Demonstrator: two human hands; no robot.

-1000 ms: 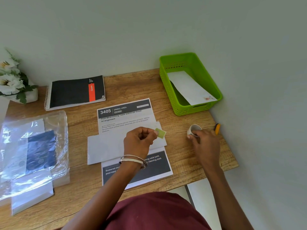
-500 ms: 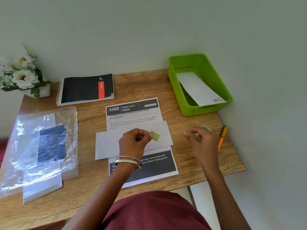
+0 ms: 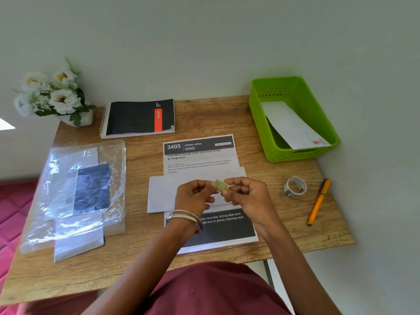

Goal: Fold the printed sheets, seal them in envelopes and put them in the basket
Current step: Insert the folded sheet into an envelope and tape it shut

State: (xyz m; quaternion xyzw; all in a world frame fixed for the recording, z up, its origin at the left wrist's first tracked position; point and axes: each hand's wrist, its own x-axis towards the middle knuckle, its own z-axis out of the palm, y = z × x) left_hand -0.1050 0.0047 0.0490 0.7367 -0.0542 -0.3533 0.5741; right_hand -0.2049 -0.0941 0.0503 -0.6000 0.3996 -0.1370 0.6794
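Holding: both hands meet over the white envelope (image 3: 159,194), the left hand (image 3: 194,197) and the right hand (image 3: 246,196) each pinching one end of a small green sticker (image 3: 221,185) between fingertips.
Envelope: lies flat across a printed sheet (image 3: 200,153) at the middle of the desk (image 3: 261,137), apparently not yet sealed with the sticker.
Basket: green basket (image 3: 256,114) stands at the desk's far right corner, against the wall, with one white envelope already leaning inside it.
Sticker roll: the roll (image 3: 294,187) sits to the right of the hands, an orange pen (image 3: 319,202) just beside it.
Risk, sticker: pulled between two pinches, it could curl and stick to a fingertip or to itself, or tear.
Risk, seal: pressed down off the flap's edge, it would probably leave the envelope unsealed or bond it to the sheet beneath.
Edges: the pen lies near the desk's right edge, where a sweeping wrist might knock it off; the printed sheet's near end sits close to the front edge.
Open room: bare wood between envelope and basket gives a free path; a plastic packet (image 3: 75,192) and notebook (image 3: 139,117) fill the left and rear.
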